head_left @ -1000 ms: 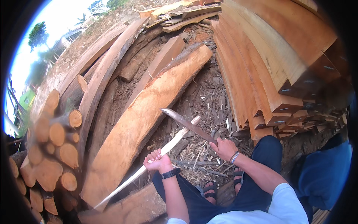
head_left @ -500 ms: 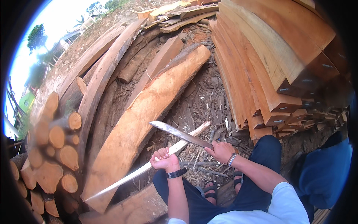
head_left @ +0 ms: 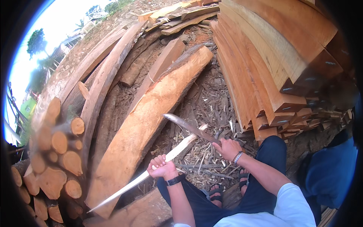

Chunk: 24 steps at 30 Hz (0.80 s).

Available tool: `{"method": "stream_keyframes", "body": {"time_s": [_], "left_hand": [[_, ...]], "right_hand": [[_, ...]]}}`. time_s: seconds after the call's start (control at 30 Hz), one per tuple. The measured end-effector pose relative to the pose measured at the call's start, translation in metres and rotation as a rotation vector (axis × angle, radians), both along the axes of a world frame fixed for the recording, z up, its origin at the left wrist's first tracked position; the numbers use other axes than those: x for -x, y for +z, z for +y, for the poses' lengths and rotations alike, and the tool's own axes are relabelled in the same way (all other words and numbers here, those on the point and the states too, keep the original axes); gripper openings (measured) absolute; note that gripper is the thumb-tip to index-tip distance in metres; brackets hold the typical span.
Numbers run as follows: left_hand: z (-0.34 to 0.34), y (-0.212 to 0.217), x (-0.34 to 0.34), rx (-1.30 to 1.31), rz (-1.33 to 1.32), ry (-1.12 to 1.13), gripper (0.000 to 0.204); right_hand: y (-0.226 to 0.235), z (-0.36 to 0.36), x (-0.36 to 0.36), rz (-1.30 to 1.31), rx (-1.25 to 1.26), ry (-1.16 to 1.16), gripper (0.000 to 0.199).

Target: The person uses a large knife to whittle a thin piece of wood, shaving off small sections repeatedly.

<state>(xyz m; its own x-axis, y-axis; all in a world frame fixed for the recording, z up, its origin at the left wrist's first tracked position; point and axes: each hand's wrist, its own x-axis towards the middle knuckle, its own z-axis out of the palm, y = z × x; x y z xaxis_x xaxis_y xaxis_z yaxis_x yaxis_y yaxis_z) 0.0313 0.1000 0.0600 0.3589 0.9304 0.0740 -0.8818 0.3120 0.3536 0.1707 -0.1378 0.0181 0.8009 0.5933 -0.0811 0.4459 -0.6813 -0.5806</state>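
My left hand point(head_left: 162, 167) is wrapped round a pale, peeled wooden stick point(head_left: 130, 185). One end of the stick tapers to a long point at the lower left, over the near end of a big split log slab point(head_left: 145, 113). Its thicker end slants up to the right, with some bark-brown wood at the tip. My right hand point(head_left: 229, 149) grips a machete point(head_left: 189, 127) by its handle end, which the fingers mostly hide. The blade points to the upper left and crosses the stick near its thick end; whether the two touch I cannot tell.
Stacked sawn beams point(head_left: 264, 72) rise on the right. Cut round logs point(head_left: 56, 159) are piled at the lower left, and long timbers point(head_left: 109, 79) lie behind. Wood shavings point(head_left: 200, 151) and bark litter the ground. Another log point(head_left: 132, 212) lies near my legs. Blue cloth point(head_left: 331, 170) shows at right.
The machete has shifted right and its blade is tilted more steeply. My left hand has moved slightly left and down with the stick, whose thick end is now nearer me.
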Motion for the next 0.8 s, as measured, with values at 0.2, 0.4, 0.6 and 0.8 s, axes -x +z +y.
{"method": "stream_keyframes", "body": {"time_s": [0.2,0.4,0.6,0.8], "left_hand": [[-0.012,0.001,-0.009,-0.017,0.037,0.004,0.034],[0.010,0.001,0.008,-0.006,-0.058,0.004,0.035],[-0.009,0.001,-0.007,0.003,0.006,-0.040,0.035],[0.014,0.008,0.014,-0.052,-0.024,0.026,0.035]], "right_hand": [[-0.011,0.001,0.011,0.030,-0.034,0.039,0.065],[0.000,-0.002,-0.002,-0.002,-0.029,0.001,0.066],[-0.007,0.002,0.010,0.019,-0.029,0.048,0.065],[-0.006,-0.002,-0.007,0.047,-0.047,-0.084,0.064]]}}
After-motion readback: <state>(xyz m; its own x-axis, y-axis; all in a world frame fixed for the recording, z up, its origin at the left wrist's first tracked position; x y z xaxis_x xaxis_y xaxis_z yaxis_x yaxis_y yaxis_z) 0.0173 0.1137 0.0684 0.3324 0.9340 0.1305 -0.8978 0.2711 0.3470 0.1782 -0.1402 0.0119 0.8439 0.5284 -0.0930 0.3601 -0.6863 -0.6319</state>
